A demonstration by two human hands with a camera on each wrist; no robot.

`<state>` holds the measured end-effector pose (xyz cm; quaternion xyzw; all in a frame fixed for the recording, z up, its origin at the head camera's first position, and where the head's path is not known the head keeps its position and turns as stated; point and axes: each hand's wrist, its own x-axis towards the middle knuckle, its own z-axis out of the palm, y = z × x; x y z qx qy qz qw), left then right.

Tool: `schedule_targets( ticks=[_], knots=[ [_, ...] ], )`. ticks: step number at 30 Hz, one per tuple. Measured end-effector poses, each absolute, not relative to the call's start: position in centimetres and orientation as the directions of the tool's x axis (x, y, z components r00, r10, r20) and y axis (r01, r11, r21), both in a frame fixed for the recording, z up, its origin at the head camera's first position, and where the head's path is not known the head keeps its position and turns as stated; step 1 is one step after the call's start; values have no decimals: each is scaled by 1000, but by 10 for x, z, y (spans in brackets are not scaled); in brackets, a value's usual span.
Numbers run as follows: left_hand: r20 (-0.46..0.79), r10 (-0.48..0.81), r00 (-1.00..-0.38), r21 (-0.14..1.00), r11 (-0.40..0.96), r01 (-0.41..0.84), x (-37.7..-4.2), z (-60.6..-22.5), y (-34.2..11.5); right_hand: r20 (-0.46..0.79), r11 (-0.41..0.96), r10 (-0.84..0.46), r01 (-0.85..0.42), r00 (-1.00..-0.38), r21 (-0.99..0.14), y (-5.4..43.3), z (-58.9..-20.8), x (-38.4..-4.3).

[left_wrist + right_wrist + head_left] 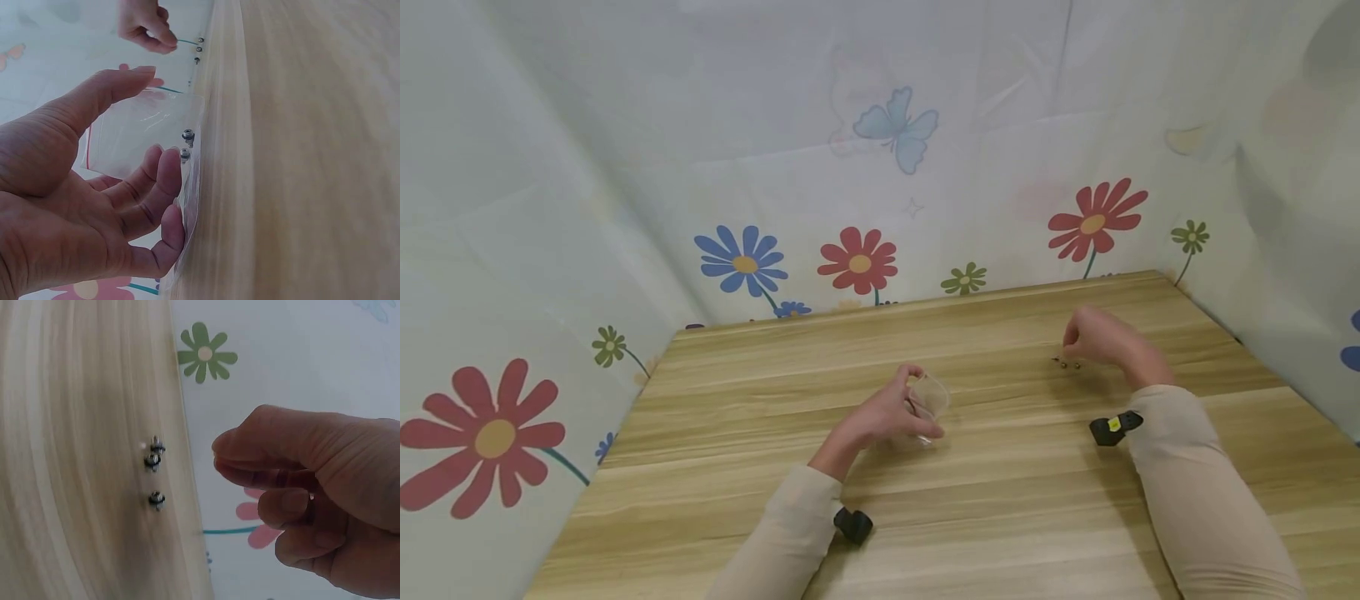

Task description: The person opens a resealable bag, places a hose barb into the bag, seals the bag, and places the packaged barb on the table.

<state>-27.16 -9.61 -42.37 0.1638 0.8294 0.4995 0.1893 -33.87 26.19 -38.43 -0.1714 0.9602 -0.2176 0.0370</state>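
Observation:
My left hand [891, 408] holds a small clear plastic bag [930, 395] low over the wooden table, its fingers curled against the side and the thumb at the top. A red line runs along one edge of the bag. Inside, in the left wrist view, two small screws with dark washers [188, 135] show. My right hand [1101, 337] is raised near the far right of the table, thumb and forefinger tips together and the other fingers curled; nothing shows between the tips. Beside it on the table lie three similar screws [157, 500], apart from the fingers.
The wood-grain table [760, 375] meets a white flowered curtain [805, 167] at the back and along both sides. A black wrist camera [853, 527] sits at the left cuff, another black camera [1108, 430] at the right cuff.

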Motion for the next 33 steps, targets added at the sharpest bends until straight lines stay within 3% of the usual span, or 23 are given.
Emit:
schedule_targets(
  ticks=[11, 25, 33],
  knots=[
    [-150, 457, -877, 893, 444, 78, -272, -425, -96, -71, 850, -348, -283, -935, -443, 281, -400, -344],
    [-148, 458, -877, 884, 459, 90, -272, -424, -96, -43, 835, -418, -365, -907, -412, 281, -409, -349],
    [-149, 456, -877, 883, 461, 90, -272, -425, -97, -59, 847, -399, -343, -915, -406, 280, -410, -350]
  ],
)
